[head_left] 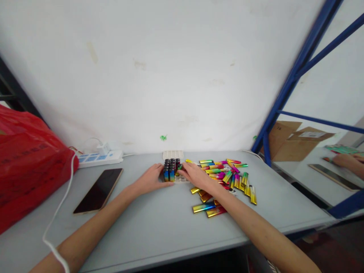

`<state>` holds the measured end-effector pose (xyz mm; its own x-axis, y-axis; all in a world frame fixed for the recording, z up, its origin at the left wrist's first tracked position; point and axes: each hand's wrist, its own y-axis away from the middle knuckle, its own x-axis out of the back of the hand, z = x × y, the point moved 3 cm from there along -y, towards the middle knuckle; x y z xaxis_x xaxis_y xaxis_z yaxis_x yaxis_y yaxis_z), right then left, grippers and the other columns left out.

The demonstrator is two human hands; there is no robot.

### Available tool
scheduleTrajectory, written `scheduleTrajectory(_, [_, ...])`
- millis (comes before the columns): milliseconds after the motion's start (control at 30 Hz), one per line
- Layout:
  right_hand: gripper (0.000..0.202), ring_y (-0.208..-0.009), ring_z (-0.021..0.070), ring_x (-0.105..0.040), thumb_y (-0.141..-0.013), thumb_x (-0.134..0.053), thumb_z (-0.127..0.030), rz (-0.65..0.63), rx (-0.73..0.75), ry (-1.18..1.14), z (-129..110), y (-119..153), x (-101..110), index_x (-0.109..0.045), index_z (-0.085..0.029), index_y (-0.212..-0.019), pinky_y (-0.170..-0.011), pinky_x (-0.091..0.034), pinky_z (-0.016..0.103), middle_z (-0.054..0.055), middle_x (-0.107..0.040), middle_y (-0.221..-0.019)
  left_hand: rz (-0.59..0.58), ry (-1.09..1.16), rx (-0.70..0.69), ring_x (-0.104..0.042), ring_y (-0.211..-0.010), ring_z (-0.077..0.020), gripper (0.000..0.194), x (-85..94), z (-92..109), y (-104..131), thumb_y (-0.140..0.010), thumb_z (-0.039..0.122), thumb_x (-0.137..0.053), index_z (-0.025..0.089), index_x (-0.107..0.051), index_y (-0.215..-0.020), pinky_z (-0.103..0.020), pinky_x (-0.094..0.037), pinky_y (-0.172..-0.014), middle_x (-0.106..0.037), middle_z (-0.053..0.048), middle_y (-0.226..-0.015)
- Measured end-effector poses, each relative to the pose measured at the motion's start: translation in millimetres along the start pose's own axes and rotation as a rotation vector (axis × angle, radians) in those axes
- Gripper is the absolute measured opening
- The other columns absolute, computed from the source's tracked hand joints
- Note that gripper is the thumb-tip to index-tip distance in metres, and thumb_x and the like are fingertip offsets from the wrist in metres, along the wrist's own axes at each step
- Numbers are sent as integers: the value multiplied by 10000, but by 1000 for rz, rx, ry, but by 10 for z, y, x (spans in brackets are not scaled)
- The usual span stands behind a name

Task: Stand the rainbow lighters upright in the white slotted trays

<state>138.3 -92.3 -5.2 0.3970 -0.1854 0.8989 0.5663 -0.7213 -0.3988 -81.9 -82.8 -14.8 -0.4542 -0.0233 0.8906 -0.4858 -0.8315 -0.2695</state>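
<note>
Left hand: thumb and fingers spread wide at the left side of a block of black-topped upright lighters, which stand in a pale holed tray near the wall. Right hand: fingertips pinched on one lighter, partly hidden, at the block's right side. Loose metallic lighters lie heaped on the grey table, beside and beyond the right forearm. Smartphone flat, left.

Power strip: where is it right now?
Head view, left side: the white power strip sits by the wall, right of the red bag and behind the phone.
</note>
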Motion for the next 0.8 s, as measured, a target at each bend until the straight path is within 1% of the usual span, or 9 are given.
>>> scheduleTrajectory(200, [215, -952, 219, -679, -1097, -541, -342, -50, -19, 91, -19, -1, -19, -640, -157, -1052, -865, -473, 329, 106, -725, -1020, 15, 13, -4, -693, -1053, -335, 625, 7, 0, 0, -737, 703, -779, 186, -737, -1086, -432, -559, -971, -752, -138, -1168])
scheduleTrajectory(300, [248, -997, 234, -679, -1089, -557, -353, -52, -20, 172, -58, -15, -31, -678, -156, -1000, -920, -453, 357, 115, -728, -1010, 15, 14, -6, -692, -1066, -334, 631, 2, -3, -1, -738, 708, -776, 194, -735, -1103, -429, -552, -992, -752, -135, -1182])
scheduleTrajectory(367, [272, -991, 234, -676, -1078, -578, -385, -49, 1, 159, -63, -23, -24, -693, -160, -977, -917, -448, 356, 106, -729, -993, 5, 12, -5, -692, -1076, -339, 641, 1, -2, -2, -748, 717, -765, 196, -731, -1118, -435, -547, -1001, -748, -140, -1188])
scheduleTrajectory(433, [309, -983, 225, -673, -1089, -548, -417, -28, 17, 122, -13, -21, 16, -700, -164, -997, -910, -447, 347, 95, -728, -985, 2, 16, 0, -691, -1081, -342, 645, 8, 4, -1, -747, 725, -764, 201, -730, -1123, -439, -547, -1003, -748, -140, -1184])
scheduleTrajectory(500, [340, -996, 219, -667, -1123, -466, -389, 10, -6, 110, 114, 1, 93, -705, -164, -1036, -923, -447, 344, 97, -728, -999, 5, 29, 5, -689, -1083, -343, 641, 21, 17, 0, -735, 724, -774, 207, -734, -1112, -440, -550, -1000, -750, -136, -1178])
scheduleTrajectory(567, [326, -1046, 223, -660, -1137, -413, -299, 34, -83, 136, 316, 47, 187, -705, -154, -1113, -957, -445, 349, 118, -731, -1067, 3, 34, 10, -688, -1079, -350, 642, 30, 31, -1, -725, 730, -777, 202, -737, -1087, -449, -552, -995, -749, -142, -1176])
scheduleTrajectory(600, [298, -1092, 230, -652, -1128, -424, -254, 27, -135, 155, 435, 78, 231, -699, -148, -1171, -980, -443, 354, 134, -729, -1130, -3, 29, 14, -688, -1075, -356, 646, 31, 36, -2, -724, 738, -772, 196, -737, -1074, -455, -553, -993, -748, -148, -1176])
scheduleTrajectory(700, [268, -1202, 261, -626, -1066, -517, -180, -80, -316, 214, 793, 189, 318, -690, -142, -1268, -1022, -438, 368, 175, -699, -1280, -11, 8, 44, -695, -1062, -369, 660, 27, 31, -5, -703, 763, -768, 191, -735, -1030, -451, -560, -970, -747, -156, -1152])
scheduleTrajectory(800, [265, -1159, 258, -652, -1049, -525, -180, -189, -422, 231, 1027, 275, 345, -725, -167, -1223, -1020, -447, 367, 161, -728, -1210, 1, 11, 62, -702, -1047, -368, 659, 23, 15, -5, -681, 774, -775, 199, -733, -1002, -440, -568, -945, -751, -146, -1121])
